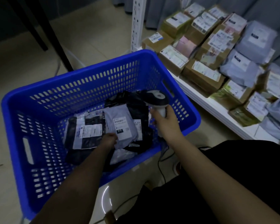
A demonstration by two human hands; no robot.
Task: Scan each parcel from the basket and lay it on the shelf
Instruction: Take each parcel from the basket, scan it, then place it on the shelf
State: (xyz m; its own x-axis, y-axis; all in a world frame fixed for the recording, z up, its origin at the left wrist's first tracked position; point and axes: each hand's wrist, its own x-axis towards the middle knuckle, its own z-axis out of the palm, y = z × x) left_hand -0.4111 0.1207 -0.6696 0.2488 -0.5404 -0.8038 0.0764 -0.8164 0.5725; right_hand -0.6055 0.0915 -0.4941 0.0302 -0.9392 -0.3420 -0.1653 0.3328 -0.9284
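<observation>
1. Head view, looking down: a blue basket [31, 110] stands on a pale floor, with a low white shelf [217, 109] just to its right.
2. The left hand [109, 139] reaches into the basket and grasps the lower edge of a grey parcel [120, 126], which lies label up on top of the pile. The exact finger placement is too dim to make out.
3. The right hand [166, 118] is wrapped around the handle of a scanner [157, 99], held above the basket's right side with its head tilted down toward the parcels.
4. Left in the basket: the grey parcel, a black parcel [86, 133] with a white label beside it, and several more dark and pale bags underneath. The number is unclear.
5. Already on the shelf: many brown boxes [202, 75] and grey bags [242, 68], laid close together in rows with some stacked.
6. Judgement: the task looks well past halfway. Most parcels appear shelved, and a small pile remains.
7. Judgement: the step in hand seems to be scanning the grey parcel, which is not yet out of the basket. Its label faces up, so it looks ready to read.
</observation>
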